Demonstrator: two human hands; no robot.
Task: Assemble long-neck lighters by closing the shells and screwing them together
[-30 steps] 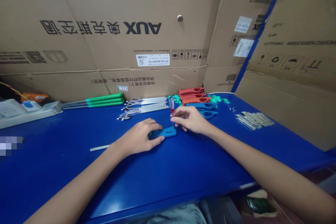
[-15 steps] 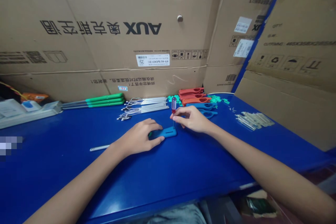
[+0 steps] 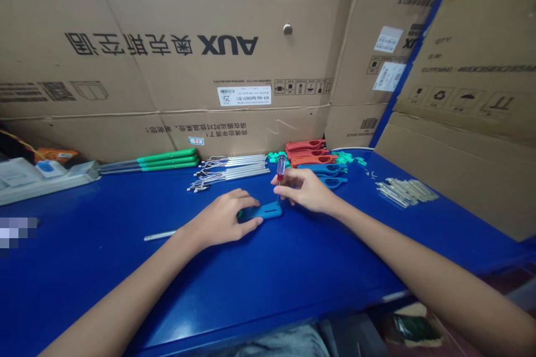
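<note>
My left hand (image 3: 224, 220) lies over a flat blue plastic handle part (image 3: 264, 212) on the blue table (image 3: 272, 273), fingers curled on it and pressing it down. A thin metal rod (image 3: 159, 235) sticks out from under that hand to the left. My right hand (image 3: 305, 188) pinches a small screwdriver (image 3: 280, 170) with a red and clear handle. It stands nearly upright with its tip on the right end of the blue part.
Along the back lie green-handled rods (image 3: 167, 159), a bundle of metal rods with wires (image 3: 230, 170), red handle parts (image 3: 310, 152), blue handle parts (image 3: 329, 174), small green pieces (image 3: 345, 157) and clear tubes (image 3: 406, 191). Cardboard boxes (image 3: 209, 50) wall in the back and right. A white tray (image 3: 42, 178) sits far left.
The screwdriver's handle has tilted slightly to the right and my right fingers have shifted on it, as in turning. My left hand and the blue part have stayed put.
</note>
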